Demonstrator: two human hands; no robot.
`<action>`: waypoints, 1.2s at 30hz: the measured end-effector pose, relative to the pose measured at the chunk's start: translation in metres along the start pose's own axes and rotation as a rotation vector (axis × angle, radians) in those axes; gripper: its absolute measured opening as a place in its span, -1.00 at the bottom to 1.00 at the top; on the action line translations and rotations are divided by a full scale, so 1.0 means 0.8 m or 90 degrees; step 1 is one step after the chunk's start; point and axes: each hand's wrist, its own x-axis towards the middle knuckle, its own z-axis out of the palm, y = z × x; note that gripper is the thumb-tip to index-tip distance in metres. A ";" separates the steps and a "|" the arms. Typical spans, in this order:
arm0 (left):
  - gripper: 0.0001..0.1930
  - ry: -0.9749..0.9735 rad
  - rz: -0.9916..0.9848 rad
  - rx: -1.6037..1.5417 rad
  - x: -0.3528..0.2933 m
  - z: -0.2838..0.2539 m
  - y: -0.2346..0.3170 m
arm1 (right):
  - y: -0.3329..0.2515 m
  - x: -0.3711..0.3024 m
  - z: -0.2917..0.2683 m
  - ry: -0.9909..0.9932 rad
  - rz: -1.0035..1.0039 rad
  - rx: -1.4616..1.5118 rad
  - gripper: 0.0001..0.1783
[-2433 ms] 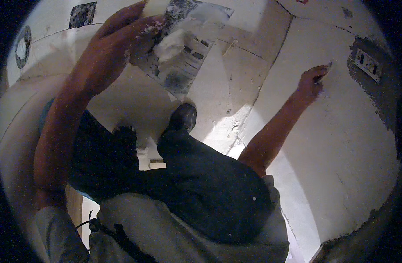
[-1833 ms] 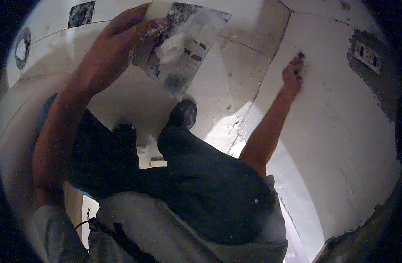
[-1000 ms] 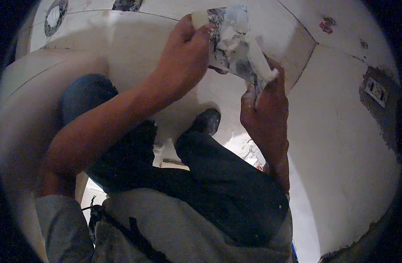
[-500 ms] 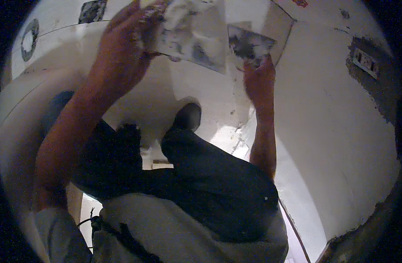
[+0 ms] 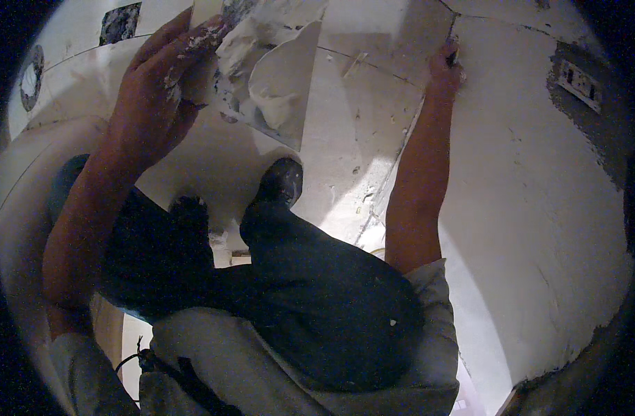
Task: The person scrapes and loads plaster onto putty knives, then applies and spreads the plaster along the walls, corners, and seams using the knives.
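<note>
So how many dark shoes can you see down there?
2. One shoe is near the middle, below the plaster board; the other shoe is to its left, darker and partly in shadow.

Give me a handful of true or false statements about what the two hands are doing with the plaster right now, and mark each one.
1. The left hand holds a flat board loaded with white plaster. True.
2. The right hand rests on the person's knee. False: it is stretched out to the white wall, at a seam.
3. An electrical outlet sits in a bare grey patch of wall to the right. True.
4. Both hands grip the board. False: only the left hand does; the right is well apart from it.
5. The person wears white shoes. False: the visible shoe is dark.
</note>
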 end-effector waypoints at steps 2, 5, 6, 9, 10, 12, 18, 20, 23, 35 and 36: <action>-0.47 0.021 0.030 -0.022 0.001 0.000 -0.003 | -0.007 0.007 0.015 0.047 0.096 0.300 -0.58; -0.50 0.013 0.043 0.057 0.000 -0.002 -0.007 | -0.013 -0.003 0.046 0.092 0.091 0.345 -0.61; -0.50 0.013 0.047 0.082 -0.002 -0.004 -0.009 | -0.013 -0.011 0.063 0.105 0.081 0.344 -0.62; -0.52 0.018 -0.051 -0.057 -0.007 -0.006 -0.018 | -0.010 -0.053 0.105 0.151 0.047 0.352 -0.64; -0.52 0.029 -0.162 -0.249 -0.010 -0.004 -0.022 | -0.015 -0.075 0.124 0.114 0.083 0.326 -0.63; -0.51 0.049 -0.295 -0.448 -0.015 -0.005 -0.030 | -0.027 -0.127 0.162 0.047 0.132 0.331 -0.62; -0.49 0.064 -0.054 -0.110 -0.010 -0.014 -0.035 | -0.011 -0.251 0.163 -0.107 0.177 0.393 -0.61; -0.49 0.065 0.091 0.064 -0.001 -0.012 -0.025 | 0.008 -0.256 0.111 -0.023 0.160 0.393 -0.59; -0.52 0.065 0.084 -0.048 0.009 -0.003 -0.005 | 0.028 -0.208 0.026 0.111 0.186 0.359 -0.58; -0.52 0.037 0.126 0.034 0.010 -0.011 -0.001 | -0.053 -0.211 0.041 -0.019 0.121 0.410 -0.40; -0.53 0.051 0.118 0.020 0.010 -0.013 -0.002 | -0.057 -0.238 0.067 -0.058 0.126 0.410 -0.43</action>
